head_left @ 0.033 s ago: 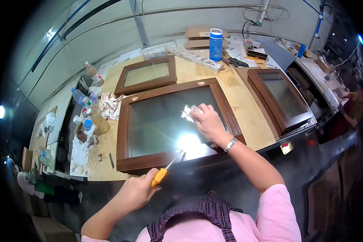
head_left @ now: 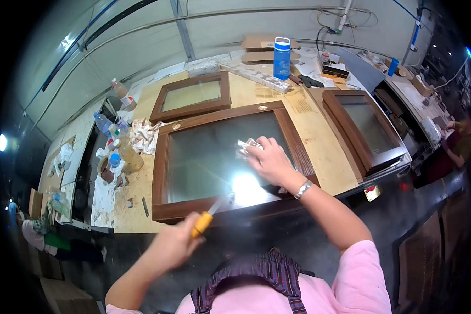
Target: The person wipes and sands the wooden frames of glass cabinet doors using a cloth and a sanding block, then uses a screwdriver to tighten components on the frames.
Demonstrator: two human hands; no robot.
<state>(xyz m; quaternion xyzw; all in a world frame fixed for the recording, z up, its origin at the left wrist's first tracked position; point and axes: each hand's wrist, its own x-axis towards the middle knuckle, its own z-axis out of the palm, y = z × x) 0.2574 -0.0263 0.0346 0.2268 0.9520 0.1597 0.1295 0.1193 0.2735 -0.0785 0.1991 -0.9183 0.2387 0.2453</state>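
Note:
A brown wood-framed glass door panel (head_left: 165,212) lies flat on the bench before me. Over its near edge, my left hand (head_left: 174,243) is closed round a yellow-handled screwdriver (head_left: 202,225). The slim metal shaft points at the lower part of the glass and is smeared by motion, so contact cannot be told. My right hand (head_left: 271,162) pinches a crumpled white rag (head_left: 246,148) above the right half of the glass. A bright lamp reflection shows in the pane between the hands.
Smaller framed panels stand behind (head_left: 190,98) and at right (head_left: 345,136). Bottles (head_left: 128,154) and a crumpled cloth (head_left: 145,137) crowd the left. A blue water bottle (head_left: 282,60) stands at the back. Another person (head_left: 458,141) is at far right, one (head_left: 42,238) at far left.
My left hand has shifted slightly left and down with the screwdriver, whose shaft now looks blurred. My right hand and the rag have barely moved.

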